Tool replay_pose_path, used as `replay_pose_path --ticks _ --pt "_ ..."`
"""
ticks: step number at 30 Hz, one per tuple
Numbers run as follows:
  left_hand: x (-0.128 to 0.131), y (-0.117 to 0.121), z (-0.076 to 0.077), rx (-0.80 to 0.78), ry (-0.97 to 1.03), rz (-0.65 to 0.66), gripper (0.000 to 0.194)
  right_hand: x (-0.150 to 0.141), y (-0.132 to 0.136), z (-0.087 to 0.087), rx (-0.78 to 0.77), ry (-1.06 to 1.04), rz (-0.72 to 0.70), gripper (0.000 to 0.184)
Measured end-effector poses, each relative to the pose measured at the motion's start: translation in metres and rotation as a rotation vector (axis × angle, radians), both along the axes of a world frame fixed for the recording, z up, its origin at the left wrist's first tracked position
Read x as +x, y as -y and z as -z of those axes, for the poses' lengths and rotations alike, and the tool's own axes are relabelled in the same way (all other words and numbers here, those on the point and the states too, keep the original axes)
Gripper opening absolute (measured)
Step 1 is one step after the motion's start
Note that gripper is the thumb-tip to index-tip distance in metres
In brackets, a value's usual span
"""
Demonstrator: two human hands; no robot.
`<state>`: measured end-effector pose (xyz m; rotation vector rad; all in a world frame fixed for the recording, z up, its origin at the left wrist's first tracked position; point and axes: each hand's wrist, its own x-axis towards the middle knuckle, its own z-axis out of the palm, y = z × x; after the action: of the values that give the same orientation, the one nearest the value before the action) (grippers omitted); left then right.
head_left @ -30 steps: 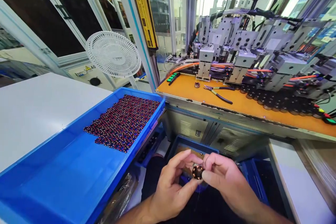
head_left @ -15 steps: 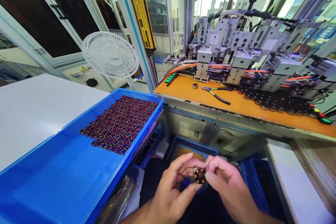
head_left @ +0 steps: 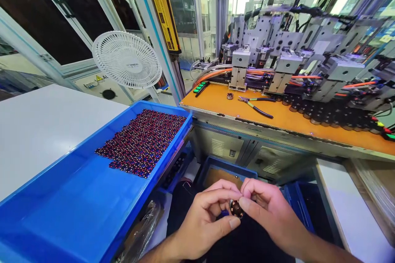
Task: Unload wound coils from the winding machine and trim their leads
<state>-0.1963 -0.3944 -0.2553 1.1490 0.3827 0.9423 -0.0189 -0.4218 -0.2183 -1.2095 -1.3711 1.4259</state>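
My left hand (head_left: 206,213) holds a small round metal part (head_left: 236,209) between thumb and fingers, its dark face with copper-coloured dots turned up toward me. Thumb and forefinger of my right hand (head_left: 268,209) are pinched together at the upper right edge of that part. Whatever lies between these right fingertips is hidden. Both hands are held over my lap, in front of a blue bin (head_left: 251,172) with a brown bottom.
At left, a large blue tray (head_left: 61,201) bears many small dark parts (head_left: 145,141) with red and blue dots. Pliers (head_left: 257,107) and a small ring-shaped part (head_left: 230,96) lie on the orange bench (head_left: 212,102), before a row of machine fixtures (head_left: 285,70). A white fan (head_left: 126,59) stands behind.
My right thumb and forefinger have shifted over the round part's upper edge and cover more of it. The part has tilted slightly in my left hand. The view has shifted a little.
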Motion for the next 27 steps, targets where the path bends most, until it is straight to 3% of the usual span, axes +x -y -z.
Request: replay_pose_path --ticks 6,14,18,21,23,27 --pt "-0.003 -0.001 -0.004 -0.205 0.094 0.079 0.028 0.011 -0.001 0.015 -0.079 -0.088 0.051 0.038" --pt "-0.001 -0.003 -0.001 -0.179 0.077 0.05 0.028 0.005 0.007 0.013 -0.181 -0.097 -0.041 0.042" --pt "-0.004 -0.004 -0.001 -0.235 0.077 0.071 0.028 0.02 0.004 0.012 -0.131 -0.022 -0.037 0.039" --pt "-0.007 -0.006 -0.001 -0.274 0.029 0.099 0.028 0.032 -0.004 0.002 -0.042 0.073 -0.027 0.028" --pt "-0.007 -0.005 0.0 -0.292 -0.016 0.135 0.028 0.031 -0.012 -0.008 0.053 0.118 -0.094 0.017" --pt "-0.002 -0.003 0.0 -0.331 -0.099 0.185 0.033 0.015 -0.03 -0.024 0.132 0.163 -0.331 0.012"
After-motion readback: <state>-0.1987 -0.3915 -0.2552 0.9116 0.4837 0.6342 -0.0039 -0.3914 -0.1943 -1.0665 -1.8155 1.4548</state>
